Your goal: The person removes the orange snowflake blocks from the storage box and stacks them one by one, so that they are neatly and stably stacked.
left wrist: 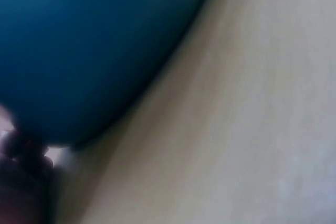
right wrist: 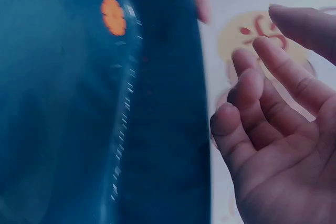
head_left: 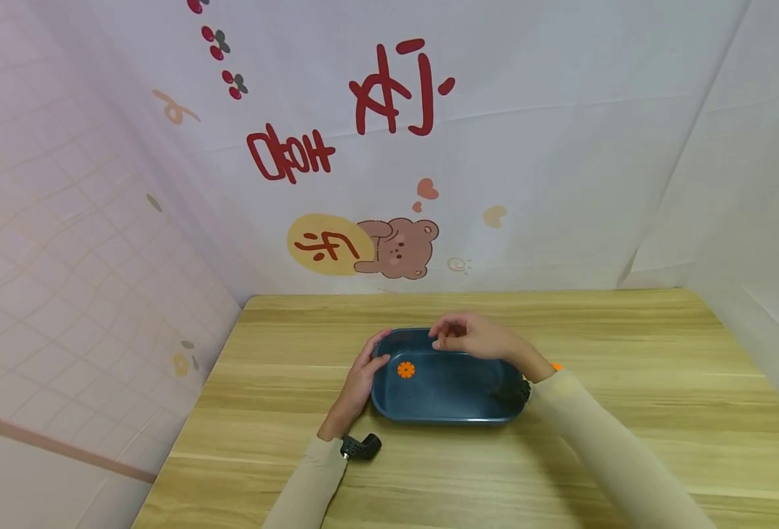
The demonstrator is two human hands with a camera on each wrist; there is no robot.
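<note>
A dark blue oblong tray [head_left: 449,389] with raised walls lies on the table. Inside it, toward the left end, is a small flat orange plastic disc with a notched, flower-like edge [head_left: 406,369]. My left hand [head_left: 363,375] grips the tray's left end, fingers along the outside and thumb over the rim. Over the far wall hovers my right hand [head_left: 469,334], with nothing in it. In the right wrist view its fingers [right wrist: 247,85] are loosely bent and apart, beside the tray wall. The left wrist view is blurred and shows mostly the tray's outer side [left wrist: 89,51].
The wood-grain table [head_left: 284,345] meets a white cloth backdrop [head_left: 548,147] with red lettering and a bear print. Another orange bit [head_left: 557,366] shows past the right wrist, mostly hidden. A black wrist camera [head_left: 363,447] juts from the left wrist near the tray's front corner.
</note>
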